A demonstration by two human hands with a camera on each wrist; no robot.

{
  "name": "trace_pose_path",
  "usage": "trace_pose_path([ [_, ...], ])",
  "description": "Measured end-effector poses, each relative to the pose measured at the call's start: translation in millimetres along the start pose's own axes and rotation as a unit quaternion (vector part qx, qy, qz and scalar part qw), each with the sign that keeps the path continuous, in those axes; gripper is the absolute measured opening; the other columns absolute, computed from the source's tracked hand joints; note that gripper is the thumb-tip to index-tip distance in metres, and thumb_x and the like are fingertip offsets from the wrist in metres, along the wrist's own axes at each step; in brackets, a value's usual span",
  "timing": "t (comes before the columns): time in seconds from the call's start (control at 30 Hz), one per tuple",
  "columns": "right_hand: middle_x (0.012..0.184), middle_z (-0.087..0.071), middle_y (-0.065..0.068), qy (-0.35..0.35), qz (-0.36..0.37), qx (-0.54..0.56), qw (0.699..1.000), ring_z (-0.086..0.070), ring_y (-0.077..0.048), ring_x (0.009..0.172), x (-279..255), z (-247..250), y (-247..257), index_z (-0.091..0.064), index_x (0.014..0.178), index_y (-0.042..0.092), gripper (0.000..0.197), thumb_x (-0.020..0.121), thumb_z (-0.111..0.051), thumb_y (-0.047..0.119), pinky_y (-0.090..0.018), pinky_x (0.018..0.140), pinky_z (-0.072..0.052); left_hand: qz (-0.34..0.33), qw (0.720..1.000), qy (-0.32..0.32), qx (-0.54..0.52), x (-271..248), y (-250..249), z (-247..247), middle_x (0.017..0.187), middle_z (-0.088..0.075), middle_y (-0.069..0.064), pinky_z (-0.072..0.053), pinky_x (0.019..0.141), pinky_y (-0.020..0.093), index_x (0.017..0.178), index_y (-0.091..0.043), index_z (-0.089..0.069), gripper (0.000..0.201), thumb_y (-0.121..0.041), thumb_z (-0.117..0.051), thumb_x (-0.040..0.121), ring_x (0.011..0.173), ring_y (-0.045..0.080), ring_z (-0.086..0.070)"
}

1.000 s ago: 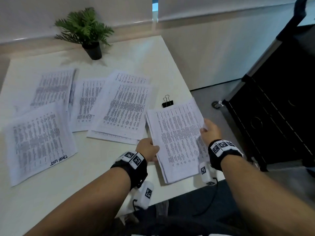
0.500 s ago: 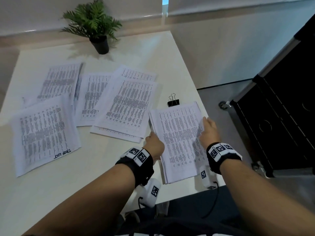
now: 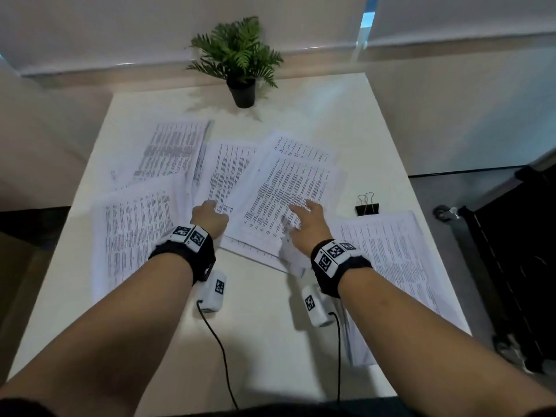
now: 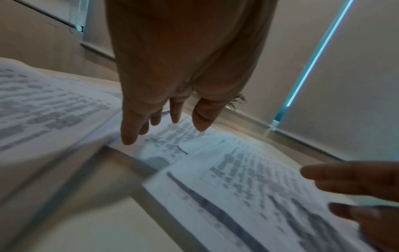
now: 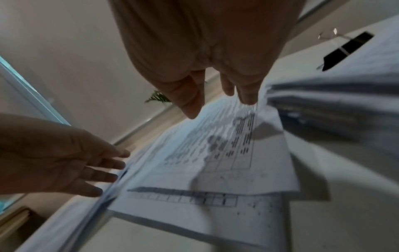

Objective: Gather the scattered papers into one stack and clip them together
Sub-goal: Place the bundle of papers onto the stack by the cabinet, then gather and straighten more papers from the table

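Here, from the head camera, your left hand and right hand reach over the middle papers on the table, fingers spread and loose, gripping nothing. A gathered stack lies to the right, the binder clip just beyond it. A potted plant stands at the far edge. From the left wrist, your fingers hang just above blurred print. From the right wrist, motion blur smears the stack's edge.
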State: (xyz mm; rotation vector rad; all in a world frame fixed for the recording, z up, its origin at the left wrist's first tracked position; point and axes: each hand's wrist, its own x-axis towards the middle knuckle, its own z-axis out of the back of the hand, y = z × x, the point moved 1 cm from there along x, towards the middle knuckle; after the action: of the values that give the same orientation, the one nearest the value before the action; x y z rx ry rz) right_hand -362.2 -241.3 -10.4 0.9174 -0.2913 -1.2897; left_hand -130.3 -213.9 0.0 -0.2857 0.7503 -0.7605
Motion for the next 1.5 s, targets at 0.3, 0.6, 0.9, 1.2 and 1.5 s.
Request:
trace_pose_path([
  [0.3, 0.159, 0.01, -0.007, -0.09, -0.159, -0.061, 0.981, 0.01, -0.039, 0.145, 59.3, -14.2, 7.2, -0.038, 0.142, 0.034, 0.073, 0.08, -0.057, 0.0, -0.049, 0.119, 0.0, -0.03, 0.999, 0.022, 0.033, 61.3, 17.2, 22.0, 0.159, -0.026, 0.013, -0.023, 0.118, 0.037, 0.153, -0.007, -0.024, 0.064, -0.022, -0.05, 0.096, 0.146, 0.028, -0.028],
  [0.6, 0.159, -0.003, -0.01, -0.064, -0.085, -0.012, 0.994, -0.006, -0.031, 0.146, 77.6, -37.1, 27.1, -0.051, 0.134, 0.021, 0.071, 0.071, -0.061, -0.009, -0.043, 0.117, -0.025, 0.002, 0.999, 0.014, 0.043, 81.5, 7.0, 13.1, 0.137, -0.045, 0.021, -0.041, 0.105, 0.048, 0.141, -0.016, -0.044, 0.073, -0.066, -0.03, 0.091, 0.121, 0.04, -0.049],
  [0.9, 0.159, -0.002, 0.001, -0.103, -0.113, 0.211, 0.965, -0.016, -0.015, 0.144, 53.6, -36.0, 38.4, 0.003, 0.151, 0.031, 0.1, 0.082, -0.051, -0.017, -0.021, 0.104, -0.029, -0.091, 0.991, 0.057, -0.083, 44.1, 23.8, 2.8, 0.131, -0.057, 0.008, -0.048, 0.099, 0.04, 0.141, -0.016, -0.04, 0.05, -0.013, -0.054, 0.094, 0.112, 0.028, -0.058],
  [1.2, 0.106, -0.068, -0.007, -0.104, -0.04, 0.245, 0.963, -0.064, -0.028, 0.104, 29.6, -0.9, 80.1, -0.059, 0.115, 0.016, 0.037, 0.082, -0.058, 0.0, -0.035, 0.085, -0.054, -0.113, 0.936, -0.016, -0.334, -16.0, 41.6, 43.4, 0.124, -0.062, 0.0, -0.045, 0.103, 0.042, 0.133, -0.02, -0.05, 0.043, -0.005, -0.058, 0.093, 0.116, 0.022, -0.059],
  [1.5, 0.114, -0.061, -0.001, -0.094, 0.132, 0.347, 0.924, -0.061, -0.015, 0.106, -8.1, 1.2, 141.0, -0.044, 0.111, 0.046, 0.058, 0.084, -0.054, -0.005, -0.033, 0.089, -0.054, -0.097, 0.854, -0.103, -0.501, -49.0, 51.4, 77.2, 0.119, -0.066, 0.004, -0.054, 0.092, 0.04, 0.13, -0.013, -0.05, 0.057, 0.009, -0.067, 0.079, 0.111, 0.022, -0.063],
])
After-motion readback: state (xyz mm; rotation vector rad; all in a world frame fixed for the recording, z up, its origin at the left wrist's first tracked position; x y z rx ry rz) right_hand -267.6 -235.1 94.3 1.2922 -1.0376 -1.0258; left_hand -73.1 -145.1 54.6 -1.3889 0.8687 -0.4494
